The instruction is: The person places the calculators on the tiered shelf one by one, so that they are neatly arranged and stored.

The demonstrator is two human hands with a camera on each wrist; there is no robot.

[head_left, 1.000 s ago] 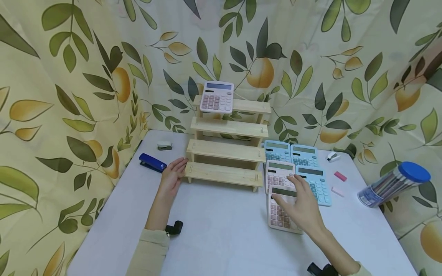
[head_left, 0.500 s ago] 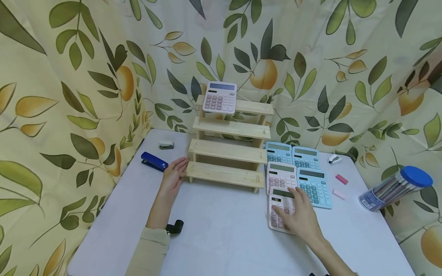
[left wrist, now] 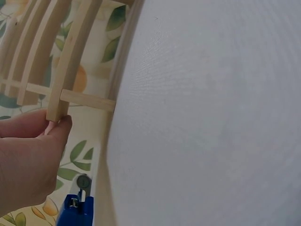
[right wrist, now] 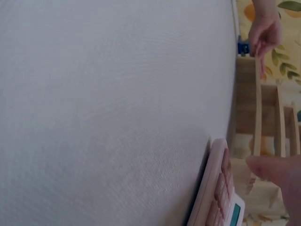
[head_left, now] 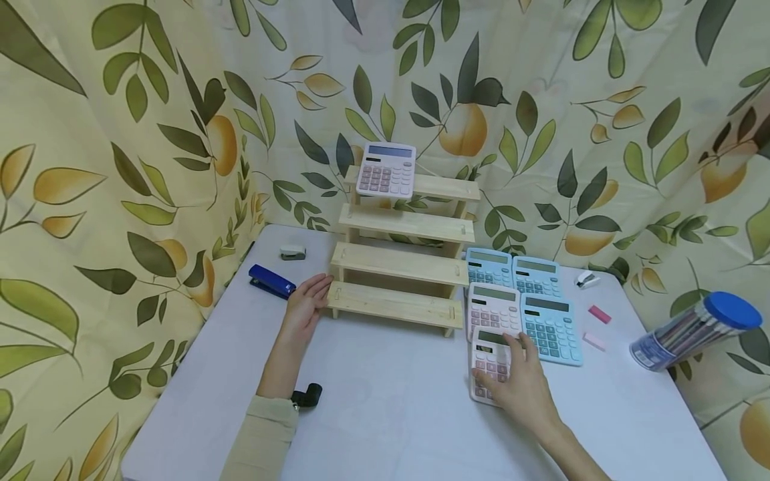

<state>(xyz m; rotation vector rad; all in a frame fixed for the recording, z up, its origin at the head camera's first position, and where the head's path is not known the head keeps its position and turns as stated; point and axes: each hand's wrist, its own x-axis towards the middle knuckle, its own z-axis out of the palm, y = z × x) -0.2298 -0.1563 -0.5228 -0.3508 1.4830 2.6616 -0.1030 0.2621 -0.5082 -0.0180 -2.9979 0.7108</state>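
A stepped wooden display rack (head_left: 400,264) stands on the table with a pink calculator (head_left: 386,170) on its top step. At the rack's left side, my left hand (head_left: 303,307) pinches the end of the lowest step between thumb and fingers, seen closely in the left wrist view. My right hand (head_left: 523,387) hovers with thumb and fingers spread over the nearest pink calculator (head_left: 488,377). In the right wrist view the thumb (right wrist: 270,168) shows above that calculator's keys. Behind it lie another pink calculator (head_left: 493,307) and several blue calculators (head_left: 549,327).
A blue stapler (head_left: 271,280) and a small white stapler (head_left: 293,252) lie left of the rack. To the right are a white small item (head_left: 586,279), two pink erasers (head_left: 599,314) and a blue-lidded tub of pens (head_left: 692,331). A patterned curtain hangs behind the table.
My right hand has come lower and closer over the nearest pink calculator, its thumb nearing the left edge. The left hand stays at the rack. The head view has shifted slightly.
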